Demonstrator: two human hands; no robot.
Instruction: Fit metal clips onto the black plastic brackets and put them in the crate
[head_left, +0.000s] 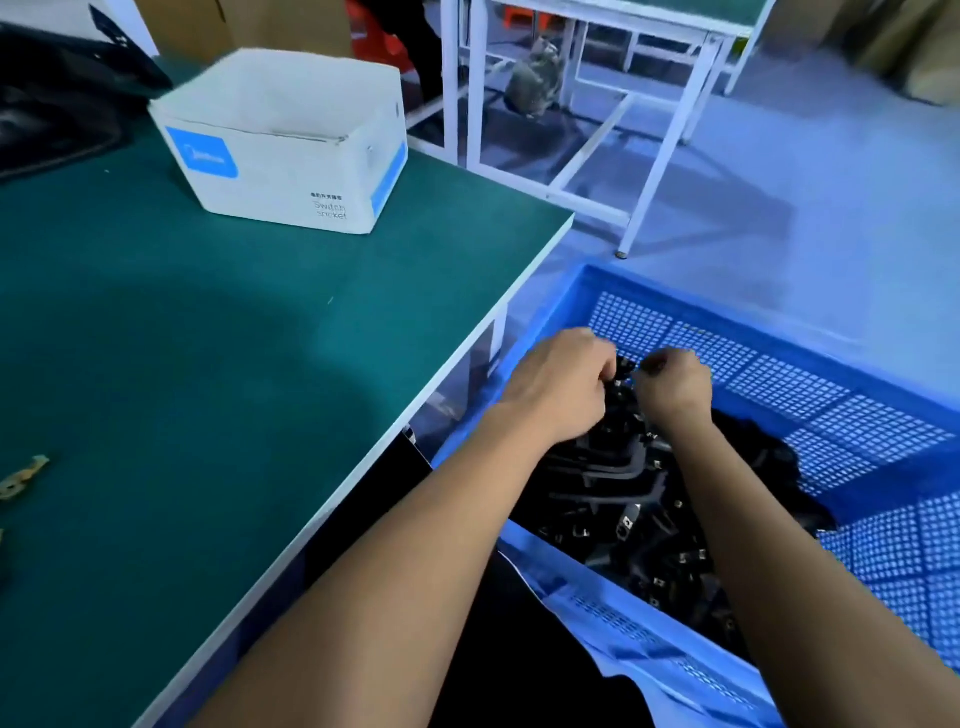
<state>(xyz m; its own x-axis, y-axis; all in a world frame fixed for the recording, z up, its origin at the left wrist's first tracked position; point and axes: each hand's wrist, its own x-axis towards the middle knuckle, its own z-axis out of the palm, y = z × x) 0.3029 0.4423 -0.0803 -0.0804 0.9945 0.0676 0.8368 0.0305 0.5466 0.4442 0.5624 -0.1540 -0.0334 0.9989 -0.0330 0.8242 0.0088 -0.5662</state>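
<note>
Both my hands reach into the blue perforated crate (810, 364) beside the table. My left hand (558, 384) and my right hand (675, 387) have curled fingers and together grip a black plastic bracket (626, 371) held between them, mostly hidden by the fingers. Below them the crate holds a heap of black brackets with metal clips (623, 499). Whether the held bracket carries a clip cannot be seen.
A white open cardboard box (291, 140) stands on the green table (182, 338) at the back. A few metal pieces (23, 475) lie at the table's left edge. A white metal frame table (597, 130) stands beyond, with a cat (535, 78) under it.
</note>
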